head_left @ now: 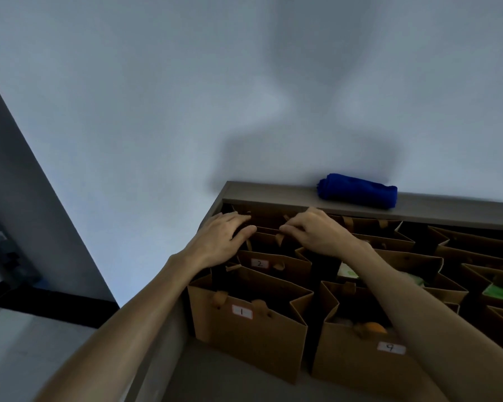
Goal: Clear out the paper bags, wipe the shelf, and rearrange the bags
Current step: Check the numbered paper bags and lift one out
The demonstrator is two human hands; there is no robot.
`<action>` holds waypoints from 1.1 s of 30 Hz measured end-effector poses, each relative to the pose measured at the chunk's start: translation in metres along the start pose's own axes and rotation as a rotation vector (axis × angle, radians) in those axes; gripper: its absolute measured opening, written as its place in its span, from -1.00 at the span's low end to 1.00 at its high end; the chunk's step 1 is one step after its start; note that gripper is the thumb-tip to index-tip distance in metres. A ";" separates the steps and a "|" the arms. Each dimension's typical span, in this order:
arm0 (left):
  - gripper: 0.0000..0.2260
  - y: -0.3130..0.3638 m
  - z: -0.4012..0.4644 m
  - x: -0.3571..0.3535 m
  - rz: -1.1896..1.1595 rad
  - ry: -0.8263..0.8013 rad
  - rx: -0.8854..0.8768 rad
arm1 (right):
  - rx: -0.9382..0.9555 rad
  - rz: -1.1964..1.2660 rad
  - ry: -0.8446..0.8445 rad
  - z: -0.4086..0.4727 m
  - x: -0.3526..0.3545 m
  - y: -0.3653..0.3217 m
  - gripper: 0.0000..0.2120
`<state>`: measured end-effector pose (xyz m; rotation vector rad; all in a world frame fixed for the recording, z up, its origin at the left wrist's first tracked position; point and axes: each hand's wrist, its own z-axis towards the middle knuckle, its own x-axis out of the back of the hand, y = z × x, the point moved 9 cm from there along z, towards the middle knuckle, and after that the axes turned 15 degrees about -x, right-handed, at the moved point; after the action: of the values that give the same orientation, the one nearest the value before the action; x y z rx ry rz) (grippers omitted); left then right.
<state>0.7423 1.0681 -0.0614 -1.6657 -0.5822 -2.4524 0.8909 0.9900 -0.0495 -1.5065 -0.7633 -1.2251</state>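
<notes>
I see both forearms reaching far over the shelf of brown paper bags. Left hand lies flat, fingers straight, on a far bag's rim; right hand pinches that bag's handle. Bag 1 sits nearest left (contents hidden); bag 9 holds something orange. A rolled blue cloth rests on the shelf top.

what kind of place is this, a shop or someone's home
Hard to say; probably an indoor storage or sorting spot. A shelf unit against a plain wall holds rows of brown paper bags with numbered labels, such as bag 1 and bag 9. A rolled blue cloth lies on top.
</notes>
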 end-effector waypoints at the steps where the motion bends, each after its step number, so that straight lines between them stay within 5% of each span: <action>1: -0.49 0.001 -0.005 -0.001 -0.012 0.015 -0.009 | 0.021 -0.004 0.008 -0.004 -0.002 -0.002 -0.71; 7: -0.54 0.007 -0.028 0.002 -0.030 0.112 -0.088 | 0.076 -0.106 -0.006 -0.023 -0.013 -0.007 -0.66; 22: -0.71 -0.019 0.031 0.004 0.188 -0.042 -0.031 | -0.083 -0.211 0.024 0.007 0.004 0.015 -0.71; 33: -0.76 -0.014 0.017 0.005 0.113 -0.040 -0.076 | -0.051 -0.154 -0.002 -0.002 -0.004 0.011 -0.77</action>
<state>0.7510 1.0879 -0.0552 -1.7288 -0.3931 -2.3947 0.8997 0.9852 -0.0566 -1.5132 -0.8684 -1.3664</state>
